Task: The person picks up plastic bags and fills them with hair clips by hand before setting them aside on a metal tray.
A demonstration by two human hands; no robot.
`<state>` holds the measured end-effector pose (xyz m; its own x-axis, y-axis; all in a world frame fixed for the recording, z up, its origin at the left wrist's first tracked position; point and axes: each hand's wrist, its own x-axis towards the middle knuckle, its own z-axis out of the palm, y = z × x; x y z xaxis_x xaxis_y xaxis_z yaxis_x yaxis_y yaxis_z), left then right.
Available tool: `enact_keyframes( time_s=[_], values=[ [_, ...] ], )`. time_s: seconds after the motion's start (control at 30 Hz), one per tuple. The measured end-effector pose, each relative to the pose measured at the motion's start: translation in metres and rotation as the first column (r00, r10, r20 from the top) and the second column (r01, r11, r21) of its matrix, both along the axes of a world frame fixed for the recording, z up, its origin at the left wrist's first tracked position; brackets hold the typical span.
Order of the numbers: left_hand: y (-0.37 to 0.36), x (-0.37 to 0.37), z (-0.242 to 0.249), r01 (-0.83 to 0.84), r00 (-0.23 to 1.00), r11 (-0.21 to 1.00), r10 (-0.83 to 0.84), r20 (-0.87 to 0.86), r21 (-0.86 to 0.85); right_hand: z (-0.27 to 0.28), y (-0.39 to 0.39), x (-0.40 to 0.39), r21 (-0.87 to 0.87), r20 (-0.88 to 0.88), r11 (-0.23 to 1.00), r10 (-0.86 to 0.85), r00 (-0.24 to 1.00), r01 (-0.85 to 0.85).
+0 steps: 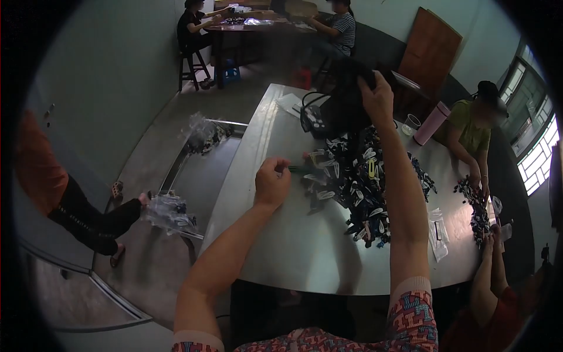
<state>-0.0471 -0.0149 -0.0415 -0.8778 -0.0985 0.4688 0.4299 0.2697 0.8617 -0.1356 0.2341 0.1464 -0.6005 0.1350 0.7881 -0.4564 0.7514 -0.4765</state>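
Note:
My right hand point(378, 97) is raised over the far part of the metal table point(281, 246), its fingers closed on a black bag-like thing point(346, 97). Beneath and nearer than that bag, a large pile of dark clip-like pieces point(366, 193) spreads over the table, with a few yellow and white ones among them. My left hand point(272, 183) is left of the pile, fingers pinched on a thin green piece point(299, 169). Some pieces close to it look blurred. A dark device point(315, 120) with a looped cable lies by the bag.
A pink bottle point(431, 123), a clear cup point(410, 124) and a plastic packet point(437, 234) are on the table. Two people work at a smaller pile point(474, 211) on the right. Bagged pieces point(170, 212) lie at the left, near a person in orange. Two people sit at a far table.

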Motion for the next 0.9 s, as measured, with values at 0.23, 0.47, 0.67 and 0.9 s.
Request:
enact_keyframes(
  time_s=[0.23, 0.47, 0.67, 0.9],
  values=[
    [0.001, 0.005, 0.003, -0.01, 0.999, 1.0, 0.01, 0.03, -0.009, 0.021, -0.02, -0.041, -0.122, -0.093, 0.987, -0.114, 0.989, 0.102],
    [-0.003, 0.01, 0.008, 0.017, 0.994, 0.999, -0.02, 0.106, 0.029, -0.052, -0.04, -0.074, 0.147, 0.076, 0.933, -0.341, 0.937, 0.328],
    [-0.002, 0.004, 0.009, 0.023, 0.995, 1.0, -0.024, 0.099, 0.015, -0.098, -0.033, -0.074, 0.429, 0.574, 0.874, -0.46, 0.677, 0.229],
    [-0.002, 0.002, 0.003, 0.012, 0.999, 0.999, -0.01, 0.044, -0.032, -0.1, -0.012, -0.046, 0.22, 0.252, 0.913, -0.393, 0.884, 0.343]
  ],
)
